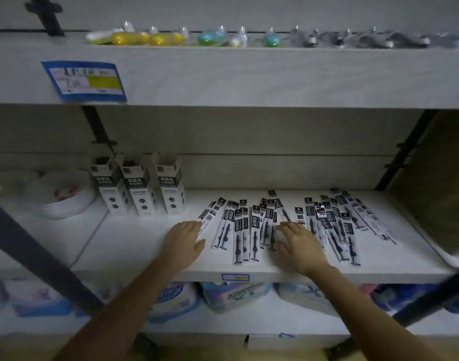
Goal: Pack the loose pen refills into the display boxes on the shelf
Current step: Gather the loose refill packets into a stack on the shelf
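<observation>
Refills (251, 230) are spread loose across the shelf (134, 246), and both hands are laid flat among them, fingers straight, nothing gripped. The left hand (184, 243) is set at the left edge of the spread, fingertips touching the outermost packet. The right hand (300, 243) is rested over the middle ones. Long axes are run front to back, header cards toward the rear wall, tips toward the front edge; the right-side bunch is fanned aslant. Three boxes (142, 188) are stood upright at the back left, tops open.
</observation>
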A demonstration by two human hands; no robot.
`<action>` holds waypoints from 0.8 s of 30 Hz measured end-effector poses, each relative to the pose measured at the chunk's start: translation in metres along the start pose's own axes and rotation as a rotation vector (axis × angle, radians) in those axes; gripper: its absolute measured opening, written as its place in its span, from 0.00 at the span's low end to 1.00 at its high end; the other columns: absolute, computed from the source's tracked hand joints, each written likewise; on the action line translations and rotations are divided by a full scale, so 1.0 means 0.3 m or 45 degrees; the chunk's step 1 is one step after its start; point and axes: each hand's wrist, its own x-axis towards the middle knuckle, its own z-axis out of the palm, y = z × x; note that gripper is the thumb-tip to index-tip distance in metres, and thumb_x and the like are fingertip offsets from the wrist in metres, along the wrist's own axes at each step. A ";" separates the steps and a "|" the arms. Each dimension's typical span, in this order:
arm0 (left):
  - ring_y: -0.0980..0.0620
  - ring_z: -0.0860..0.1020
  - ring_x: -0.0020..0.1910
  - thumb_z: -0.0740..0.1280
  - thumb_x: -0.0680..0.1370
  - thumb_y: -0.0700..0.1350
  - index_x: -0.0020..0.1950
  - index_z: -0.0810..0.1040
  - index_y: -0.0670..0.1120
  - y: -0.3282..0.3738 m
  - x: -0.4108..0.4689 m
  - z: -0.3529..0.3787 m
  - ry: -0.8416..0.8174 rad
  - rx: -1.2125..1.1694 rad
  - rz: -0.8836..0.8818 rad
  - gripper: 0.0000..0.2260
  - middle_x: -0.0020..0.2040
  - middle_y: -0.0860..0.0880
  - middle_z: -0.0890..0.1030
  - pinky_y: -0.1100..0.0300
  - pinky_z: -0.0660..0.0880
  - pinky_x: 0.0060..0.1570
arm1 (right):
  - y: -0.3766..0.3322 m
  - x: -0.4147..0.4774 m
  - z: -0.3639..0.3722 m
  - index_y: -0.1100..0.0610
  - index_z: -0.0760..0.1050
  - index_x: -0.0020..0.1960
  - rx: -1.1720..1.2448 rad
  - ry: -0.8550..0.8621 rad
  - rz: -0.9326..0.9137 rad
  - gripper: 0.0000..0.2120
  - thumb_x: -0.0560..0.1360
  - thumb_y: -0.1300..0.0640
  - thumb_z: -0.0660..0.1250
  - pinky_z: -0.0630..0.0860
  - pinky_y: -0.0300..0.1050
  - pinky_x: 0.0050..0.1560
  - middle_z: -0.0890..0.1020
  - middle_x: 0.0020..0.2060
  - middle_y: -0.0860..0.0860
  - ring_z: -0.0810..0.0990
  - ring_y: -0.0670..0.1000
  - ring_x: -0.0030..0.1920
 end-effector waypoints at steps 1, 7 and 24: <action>0.40 0.75 0.57 0.63 0.75 0.46 0.64 0.72 0.37 -0.013 0.002 0.008 0.011 -0.022 -0.017 0.20 0.59 0.39 0.78 0.52 0.70 0.58 | 0.005 0.009 0.004 0.51 0.64 0.70 0.000 -0.003 0.002 0.20 0.79 0.51 0.58 0.61 0.45 0.69 0.67 0.70 0.49 0.64 0.50 0.70; 0.45 0.68 0.65 0.60 0.79 0.45 0.70 0.66 0.40 -0.056 0.010 0.000 0.008 -0.230 -0.289 0.20 0.67 0.42 0.71 0.54 0.67 0.60 | 0.024 0.051 0.048 0.53 0.66 0.69 0.014 0.005 0.013 0.20 0.78 0.52 0.59 0.61 0.45 0.70 0.68 0.69 0.49 0.65 0.50 0.70; 0.48 0.59 0.73 0.58 0.80 0.43 0.73 0.59 0.43 -0.196 0.119 0.083 -0.163 -0.893 -0.406 0.22 0.74 0.44 0.61 0.54 0.56 0.72 | -0.021 0.082 0.098 0.54 0.70 0.67 0.056 0.090 0.321 0.20 0.76 0.52 0.64 0.68 0.50 0.65 0.73 0.66 0.52 0.71 0.54 0.66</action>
